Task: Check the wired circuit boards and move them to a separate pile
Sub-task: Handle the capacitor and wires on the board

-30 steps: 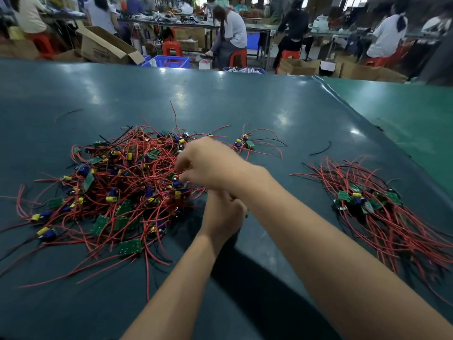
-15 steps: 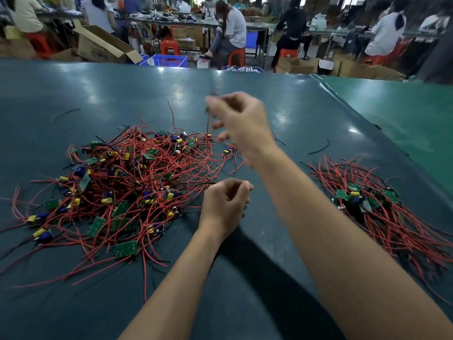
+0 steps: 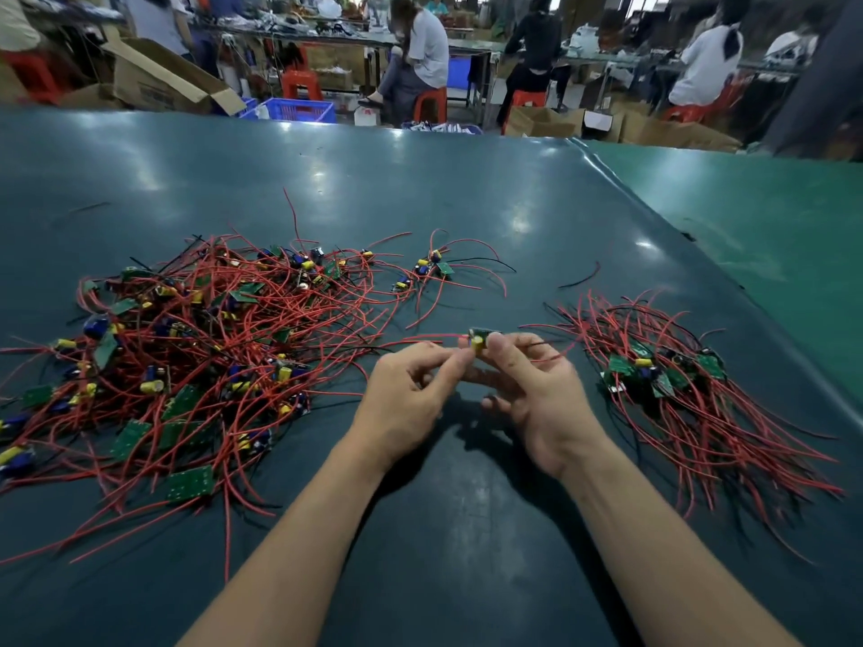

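Head view: dark green table (image 3: 420, 189), workers (image 3: 422, 49) seated behind.

A small green circuit board (image 3: 481, 339) with a yellow capacitor and red wires is held up between 2 piles. The large tangled pile (image 3: 187, 357) of boards lies to the left, the smaller pile (image 3: 677, 389) to the right, well apart.
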A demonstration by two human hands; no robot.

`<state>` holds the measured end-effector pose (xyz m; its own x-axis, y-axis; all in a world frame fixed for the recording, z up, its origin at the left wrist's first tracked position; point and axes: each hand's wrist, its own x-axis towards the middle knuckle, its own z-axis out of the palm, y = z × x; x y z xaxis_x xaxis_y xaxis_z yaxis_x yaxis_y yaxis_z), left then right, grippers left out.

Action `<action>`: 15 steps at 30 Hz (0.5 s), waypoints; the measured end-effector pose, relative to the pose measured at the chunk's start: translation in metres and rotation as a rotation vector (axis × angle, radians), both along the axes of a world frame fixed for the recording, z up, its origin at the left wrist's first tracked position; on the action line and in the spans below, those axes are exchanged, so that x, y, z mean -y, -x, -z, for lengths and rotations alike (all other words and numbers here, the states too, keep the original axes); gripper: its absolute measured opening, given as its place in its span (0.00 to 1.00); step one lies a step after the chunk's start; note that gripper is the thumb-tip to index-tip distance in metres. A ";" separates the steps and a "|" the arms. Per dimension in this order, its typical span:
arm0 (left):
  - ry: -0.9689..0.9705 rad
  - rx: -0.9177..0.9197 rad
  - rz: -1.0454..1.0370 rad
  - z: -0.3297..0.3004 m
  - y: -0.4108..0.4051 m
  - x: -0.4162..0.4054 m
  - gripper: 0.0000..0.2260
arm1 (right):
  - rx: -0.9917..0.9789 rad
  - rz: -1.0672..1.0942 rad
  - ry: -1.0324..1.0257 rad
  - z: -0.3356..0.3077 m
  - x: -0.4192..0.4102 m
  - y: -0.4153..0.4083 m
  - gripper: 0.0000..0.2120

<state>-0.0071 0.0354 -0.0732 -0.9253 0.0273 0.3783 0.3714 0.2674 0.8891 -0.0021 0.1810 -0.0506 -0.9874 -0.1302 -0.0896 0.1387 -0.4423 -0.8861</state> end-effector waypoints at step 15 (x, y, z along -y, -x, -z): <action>-0.255 0.087 -0.021 -0.006 -0.002 0.002 0.08 | -0.030 0.013 -0.286 0.002 0.000 -0.001 0.04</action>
